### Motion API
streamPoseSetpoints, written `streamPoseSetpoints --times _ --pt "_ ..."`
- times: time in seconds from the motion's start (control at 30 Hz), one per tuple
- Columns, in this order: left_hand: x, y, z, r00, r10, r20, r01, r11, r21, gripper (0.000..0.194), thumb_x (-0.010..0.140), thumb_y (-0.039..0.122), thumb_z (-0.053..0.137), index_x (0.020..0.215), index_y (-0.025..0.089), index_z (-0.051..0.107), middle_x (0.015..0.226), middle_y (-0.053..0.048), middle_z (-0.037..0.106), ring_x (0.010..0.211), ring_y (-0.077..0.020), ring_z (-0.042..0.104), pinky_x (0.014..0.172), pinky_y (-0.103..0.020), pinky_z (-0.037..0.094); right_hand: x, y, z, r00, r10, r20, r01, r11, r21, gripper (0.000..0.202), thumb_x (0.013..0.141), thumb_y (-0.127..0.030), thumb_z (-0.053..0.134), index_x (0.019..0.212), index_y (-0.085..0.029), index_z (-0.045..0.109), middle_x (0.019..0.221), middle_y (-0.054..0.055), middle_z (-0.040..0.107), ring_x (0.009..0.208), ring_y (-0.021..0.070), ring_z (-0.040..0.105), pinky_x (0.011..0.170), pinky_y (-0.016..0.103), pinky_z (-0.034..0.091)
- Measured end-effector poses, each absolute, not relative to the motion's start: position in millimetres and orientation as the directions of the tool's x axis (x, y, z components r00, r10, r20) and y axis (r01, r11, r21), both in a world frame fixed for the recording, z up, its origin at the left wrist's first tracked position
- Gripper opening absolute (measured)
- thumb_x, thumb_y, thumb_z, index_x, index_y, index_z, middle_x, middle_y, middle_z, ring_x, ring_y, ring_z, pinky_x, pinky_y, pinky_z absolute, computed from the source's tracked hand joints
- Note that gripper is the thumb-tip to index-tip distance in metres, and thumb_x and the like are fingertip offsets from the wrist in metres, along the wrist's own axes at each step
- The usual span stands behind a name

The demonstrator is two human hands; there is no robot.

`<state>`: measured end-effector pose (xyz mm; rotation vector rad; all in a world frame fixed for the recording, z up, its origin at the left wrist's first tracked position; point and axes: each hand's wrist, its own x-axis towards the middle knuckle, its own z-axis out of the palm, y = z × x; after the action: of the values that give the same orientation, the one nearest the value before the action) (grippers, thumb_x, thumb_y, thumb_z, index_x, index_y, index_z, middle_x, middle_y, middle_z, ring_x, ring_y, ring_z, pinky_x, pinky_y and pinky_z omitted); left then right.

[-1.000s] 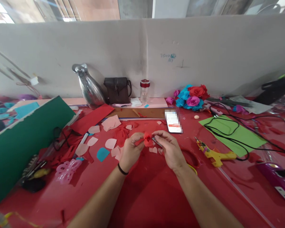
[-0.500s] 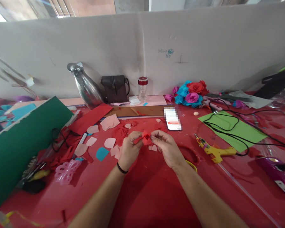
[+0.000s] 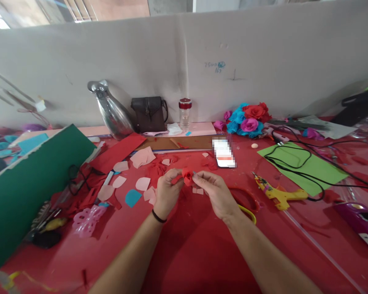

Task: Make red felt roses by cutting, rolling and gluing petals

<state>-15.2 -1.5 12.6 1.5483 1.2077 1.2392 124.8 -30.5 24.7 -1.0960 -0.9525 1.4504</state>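
Note:
A small red paper flower [image 3: 188,176] with curled petals is held up between both hands, above the middle of the red table. My left hand [image 3: 168,192] pinches it from the left side. From the right, the thumb and fingertips of my right hand [image 3: 214,190] close on its edge. Pink paper petals [image 3: 143,183] and a blue petal [image 3: 133,198] lie to the left of my left hand. Scissors with a yellow-lined handle [image 3: 247,214] are partly hidden behind my right wrist.
A yellow glue gun [image 3: 279,196] lies at the right, near green paper [image 3: 306,167] crossed by black cables. A phone [image 3: 223,153] and a bunch of paper flowers [image 3: 248,120] sit farther back. At the left stands a green box [image 3: 46,183]; a steel jug [image 3: 110,112] is behind.
The red flower has turned slightly between my fingers, so its rolled centre now shows more. Both hands stay in nearly the same place.

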Motion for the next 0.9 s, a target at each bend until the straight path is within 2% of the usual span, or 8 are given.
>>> streamPoseSetpoints --times 0.33,0.53,0.67,0.9 --pt "-14.5 -0.6 9.6 0.066 0.972 0.226 0.185 -0.234 0.954 0.019 0.070 0.016 0.059 0.082 0.019 0.074 0.087 -0.004 0.074 0.083 -0.0201 0.065 0.082 -0.031 0.049 120.2 -30.6 24.2 0.028 0.993 -0.113 -0.330 -0.098 -0.939 0.018 0.063 -0.037 0.072 0.063 -0.022 0.062 0.064 -0.002 0.059 0.064 0.0138 0.051 0.065 0.029 0.040" --pt "-14.7 -1.3 10.0 0.060 0.976 0.207 0.163 -0.215 0.963 0.018 0.071 0.017 0.060 0.082 0.019 0.074 0.088 -0.004 0.074 0.082 -0.0206 0.066 0.079 -0.031 0.050 121.0 -32.0 27.9 0.010 0.987 -0.161 -0.364 -0.147 -0.920 0.019 0.062 -0.038 0.073 0.062 -0.021 0.064 0.061 -0.001 0.064 0.060 0.0126 0.053 0.065 0.029 0.040" --pt "-15.4 -1.9 10.4 0.047 0.980 0.192 0.174 -0.197 0.965 0.019 0.071 0.018 0.059 0.083 0.018 0.074 0.087 -0.004 0.074 0.083 -0.0207 0.065 0.082 -0.032 0.049 120.1 -33.8 29.9 -0.045 0.988 -0.148 -0.310 -0.155 -0.938 0.025 0.067 -0.043 0.070 0.057 -0.021 0.066 0.053 -0.001 0.062 0.052 0.0109 0.049 0.059 0.028 0.039" --pt "-14.5 -2.5 10.4 0.048 0.983 0.177 0.171 -0.183 0.968 0.015 0.071 0.022 0.060 0.079 0.018 0.072 0.082 -0.004 0.073 0.080 -0.0192 0.065 0.079 -0.029 0.049 117.5 -35.0 28.1 -0.055 0.986 -0.156 -0.302 -0.165 -0.939 0.023 0.062 -0.040 0.076 0.056 -0.020 0.067 0.048 -0.001 0.061 0.046 0.0095 0.046 0.053 0.027 0.039"
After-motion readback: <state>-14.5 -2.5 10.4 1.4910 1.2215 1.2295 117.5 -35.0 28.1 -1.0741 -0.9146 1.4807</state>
